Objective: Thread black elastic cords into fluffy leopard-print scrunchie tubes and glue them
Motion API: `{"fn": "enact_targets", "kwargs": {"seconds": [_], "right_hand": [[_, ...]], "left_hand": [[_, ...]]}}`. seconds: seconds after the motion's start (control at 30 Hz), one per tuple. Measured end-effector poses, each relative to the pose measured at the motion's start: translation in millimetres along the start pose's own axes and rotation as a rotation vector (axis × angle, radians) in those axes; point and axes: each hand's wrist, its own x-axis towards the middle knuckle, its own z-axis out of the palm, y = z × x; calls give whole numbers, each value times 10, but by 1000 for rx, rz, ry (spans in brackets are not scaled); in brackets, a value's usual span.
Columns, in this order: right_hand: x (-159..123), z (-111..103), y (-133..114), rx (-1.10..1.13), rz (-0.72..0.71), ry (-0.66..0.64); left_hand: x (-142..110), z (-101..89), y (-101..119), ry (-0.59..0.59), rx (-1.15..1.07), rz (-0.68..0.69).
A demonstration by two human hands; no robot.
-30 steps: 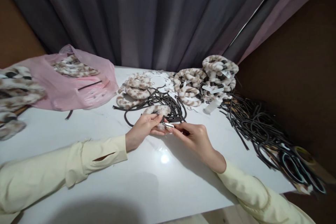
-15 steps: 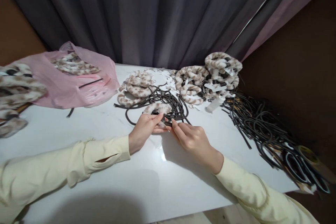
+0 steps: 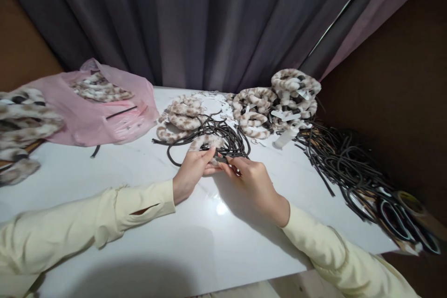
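A fluffy white-and-brown fur tube [image 3: 206, 141] curves in front of me, with my left hand [image 3: 193, 166] closed on its near end, thumb on top. My right hand [image 3: 249, 177] pinches a dark piece, apparently a black cord end, right beside my left fingertips. Exactly how cord and fur meet there is hidden by my fingers. Just behind both hands lies a tangle of black cords [image 3: 233, 137]. Past it, more fur tubes [image 3: 185, 111] are stacked in rings.
On the left sits a pink plastic bag [image 3: 139, 121] with fur pieces, beside a fur pile [image 3: 31, 121]. Fur rings [image 3: 293, 84], a small white bottle [image 3: 285, 137] and a large heap of black cords [image 3: 345, 163] occupy the right. A dark curtain [image 3: 188, 23] hangs behind the white table [image 3: 139, 251].
My right hand has shifted slightly left, closer to my left hand, and its fingers have curled more around the dark piece. My left hand keeps its hold on the fur tube.
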Motion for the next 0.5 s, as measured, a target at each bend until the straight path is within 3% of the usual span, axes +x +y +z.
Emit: {"fn": "enact_targets", "kwargs": {"seconds": [0.13,0.23,0.5], "right_hand": [[-58,59,3,-110,-107,167],[-75,71,8,-101,-115,215],[-18,-98,41,399,273,37]], "left_hand": [[-4,-10,8,-12,-1,2],[-1,-26,10,-26,-3,6],[13,-27,26,-30,-7,-3]]}}
